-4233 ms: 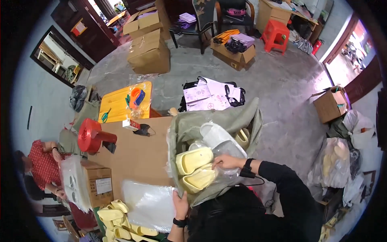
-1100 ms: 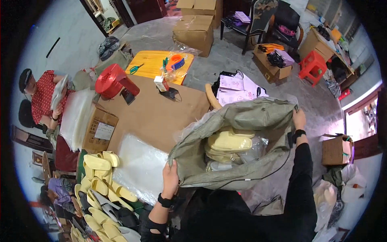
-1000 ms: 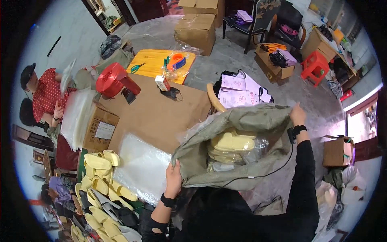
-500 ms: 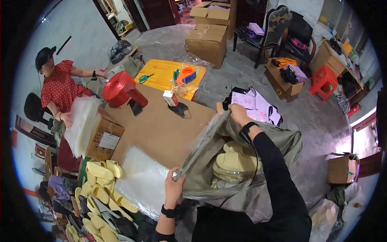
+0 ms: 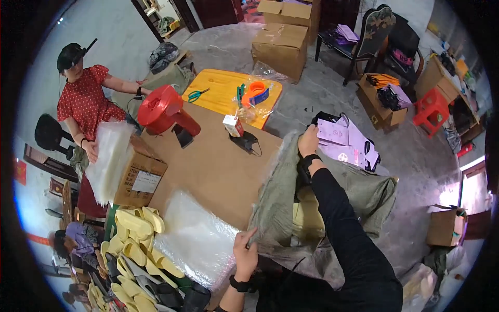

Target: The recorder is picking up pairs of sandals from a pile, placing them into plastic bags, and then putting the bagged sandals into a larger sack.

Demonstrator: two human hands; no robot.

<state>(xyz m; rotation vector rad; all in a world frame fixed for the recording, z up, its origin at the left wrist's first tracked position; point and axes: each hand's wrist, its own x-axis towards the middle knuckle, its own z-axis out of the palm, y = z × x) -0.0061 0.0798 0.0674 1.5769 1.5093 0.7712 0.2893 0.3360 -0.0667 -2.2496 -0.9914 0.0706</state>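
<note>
A grey-green woven sack [image 5: 275,195] lies in front of me with its mouth partly gathered. My right hand [image 5: 309,141] is closed on the far part of its rim. At the near left edge of the sack, my left hand [image 5: 245,256] is curled with its fingertips at the fabric, seemingly pinching it. Pale yellow slippers in clear wrapping [image 5: 307,221] show inside the opening, partly hidden by the sack and my right forearm. Just left of my left hand is a stack of clear plastic bags [image 5: 195,236].
Loose yellow slippers [image 5: 136,223] are heaped at the lower left. A carton [image 5: 140,179], a red tape roll [image 5: 161,112] and a drink carton [image 5: 232,126] stand on the brown board [image 5: 208,166]. Across it, a co-worker [image 5: 86,99] handles plastic bags. Lilac pieces [image 5: 343,136] lie beyond the sack.
The far side of the sack's mouth has been drawn across, covering more of the slippers. My left hand has moved right and down; my right hand has shifted slightly. The view has moved a little.
</note>
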